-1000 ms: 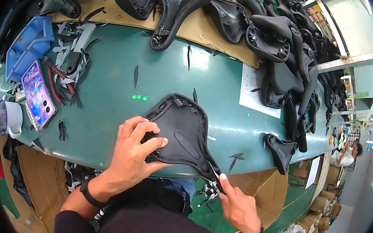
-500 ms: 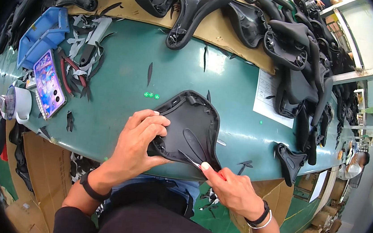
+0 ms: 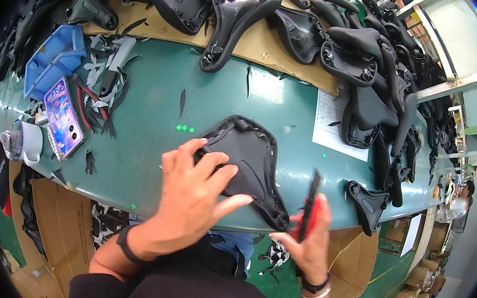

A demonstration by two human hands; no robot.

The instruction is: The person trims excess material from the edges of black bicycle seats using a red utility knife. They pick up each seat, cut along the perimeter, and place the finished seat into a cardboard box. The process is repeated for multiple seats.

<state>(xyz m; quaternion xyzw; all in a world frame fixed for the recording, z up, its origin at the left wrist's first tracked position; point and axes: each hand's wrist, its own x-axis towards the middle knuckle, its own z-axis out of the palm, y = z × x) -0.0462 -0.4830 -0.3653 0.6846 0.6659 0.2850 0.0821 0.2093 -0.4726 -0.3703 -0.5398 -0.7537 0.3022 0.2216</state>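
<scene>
A black bicycle saddle (image 3: 241, 155) lies underside up at the table's near edge, its wide end away from me and its narrow nose toward my right. Over its left side rests my left hand (image 3: 191, 193), fingers apart and thumb stretched out across the saddle. My right hand (image 3: 312, 245), somewhat blurred, is closed round a red-handled cutting tool (image 3: 312, 210). The tool's dark blade points up and away, clear of the saddle, just right of its nose. The tool's exact kind is smeared by motion.
Many black saddles (image 3: 242, 20) are piled on cardboard along the far side and right. At left are a blue bin (image 3: 58, 57), red-handled pliers (image 3: 85, 105), a phone (image 3: 64, 118) and a white mug (image 3: 31, 141). A printed sheet (image 3: 332, 126) and another saddle (image 3: 366, 206) lie at right.
My right hand has drawn the cutting tool off the saddle, to the right, and turned it upright. My left hand has loosened from the saddle's edge and spread over it.
</scene>
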